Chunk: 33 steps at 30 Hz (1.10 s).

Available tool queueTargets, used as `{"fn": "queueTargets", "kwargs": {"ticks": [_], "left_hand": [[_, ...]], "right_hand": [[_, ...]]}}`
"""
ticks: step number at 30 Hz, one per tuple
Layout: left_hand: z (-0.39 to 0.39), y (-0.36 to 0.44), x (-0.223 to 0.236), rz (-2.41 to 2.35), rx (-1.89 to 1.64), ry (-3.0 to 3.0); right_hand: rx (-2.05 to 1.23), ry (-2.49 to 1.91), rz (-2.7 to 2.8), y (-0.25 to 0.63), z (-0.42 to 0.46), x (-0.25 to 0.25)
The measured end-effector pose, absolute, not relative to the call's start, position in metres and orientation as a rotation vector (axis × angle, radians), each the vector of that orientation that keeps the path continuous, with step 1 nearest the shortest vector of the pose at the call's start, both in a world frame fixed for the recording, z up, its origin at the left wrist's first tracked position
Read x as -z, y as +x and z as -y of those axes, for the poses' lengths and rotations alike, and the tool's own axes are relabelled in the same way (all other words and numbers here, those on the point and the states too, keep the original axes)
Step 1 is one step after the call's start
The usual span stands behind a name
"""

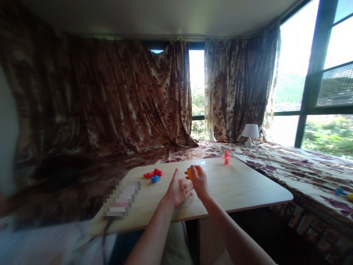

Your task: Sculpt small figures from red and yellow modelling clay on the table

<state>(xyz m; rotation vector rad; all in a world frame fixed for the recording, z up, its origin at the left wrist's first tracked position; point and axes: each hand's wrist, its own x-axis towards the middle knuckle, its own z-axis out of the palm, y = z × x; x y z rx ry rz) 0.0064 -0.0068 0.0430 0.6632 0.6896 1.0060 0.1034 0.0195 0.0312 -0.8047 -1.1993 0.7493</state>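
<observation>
My right hand [200, 180] is closed around a small orange-yellow lump [190, 174], held over the middle of the table. Its exact kind I cannot make out, since my fingers cover most of it. Beside it, my left hand [179, 190] is open with the palm turned up and the thumb raised, and nothing lies in it. On the tabletop to the left are a red lumpy piece [152, 173] and a smaller blue piece [154, 179], close together. A coral-red figure with spread points [226, 158] stands upright near the far right edge.
The pale wooden table [237, 187] has rounded corners. A blurred-out flat object [122, 200] with a cable lies at its left end. Behind is a flower-patterned cloth surface [271, 158] bearing a white lamp [250, 132]. Blue and yellow items [342, 191] lie far right.
</observation>
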Motion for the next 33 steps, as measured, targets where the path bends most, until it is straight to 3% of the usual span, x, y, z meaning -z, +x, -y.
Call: {"fn": "queueTargets", "kwargs": {"ticks": [4,7,14,19,24,30,33], "left_hand": [[0.0,0.009,-0.037,-0.79,-1.104,0.536],[-0.002,0.015,-0.038,-0.671,-1.129,0.509],[0.003,0.017,-0.045,-0.589,-1.172,0.525],[-0.001,0.013,-0.043,-0.82,-1.379,0.536],[0.002,0.015,-0.048,-0.856,-1.471,0.564],[0.014,0.01,-0.055,-0.702,-1.014,0.834],[0.009,0.01,-0.05,-0.768,-0.963,0.781]], "right_hand": [[-0.983,-0.784,1.071,0.101,-0.02,-0.039],[-0.937,-0.846,1.126,0.093,-0.014,-0.038],[-0.112,-0.979,1.81,0.099,-0.007,-0.043],[-0.429,-0.87,1.663,0.109,-0.013,-0.046],[-0.389,-0.669,1.619,0.099,0.0,-0.039],[-0.577,-0.812,1.3,0.104,-0.014,-0.032],[-0.746,-0.757,1.156,0.113,-0.026,-0.035]]}}
